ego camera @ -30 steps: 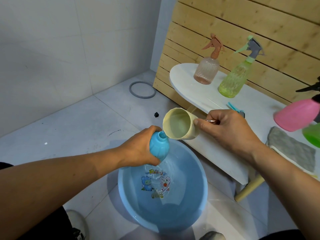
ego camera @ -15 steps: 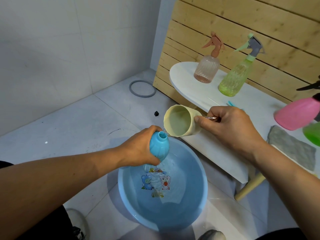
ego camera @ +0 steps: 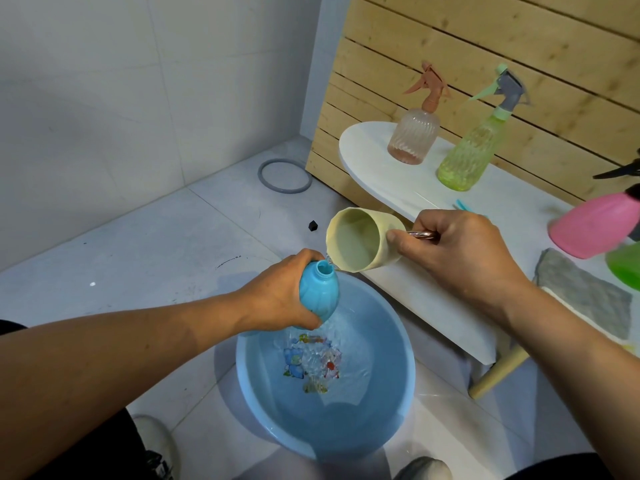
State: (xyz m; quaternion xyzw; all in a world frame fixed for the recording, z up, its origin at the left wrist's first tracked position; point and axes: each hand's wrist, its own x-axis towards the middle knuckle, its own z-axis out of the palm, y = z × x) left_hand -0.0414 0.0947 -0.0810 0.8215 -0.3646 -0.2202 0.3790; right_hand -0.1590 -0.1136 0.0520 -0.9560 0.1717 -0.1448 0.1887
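Note:
My left hand (ego camera: 277,296) grips a small blue bottle (ego camera: 317,292) with its open neck up, held above a blue basin (ego camera: 394,382) on the floor. My right hand (ego camera: 457,247) holds a cream cup (ego camera: 360,244) by its metal handle, tipped on its side so its lip sits just above the bottle's neck. A thin trickle of water runs from the cup's lip at the bottle mouth. Rippling water lies in the basin over a cartoon print.
A white low table (ego camera: 415,292) stands on the right against a wooden slat wall, bearing a peach spray bottle (ego camera: 414,136), a green spray bottle (ego camera: 467,157), a pink spray bottle (ego camera: 595,226) and a grey cloth (ego camera: 581,296). A grey ring (ego camera: 284,176) lies on the tiled floor.
The cup has tipped a little further and its lip has come down closer to the bottle's neck. The water in the basin ripples more. My left hand has stayed put.

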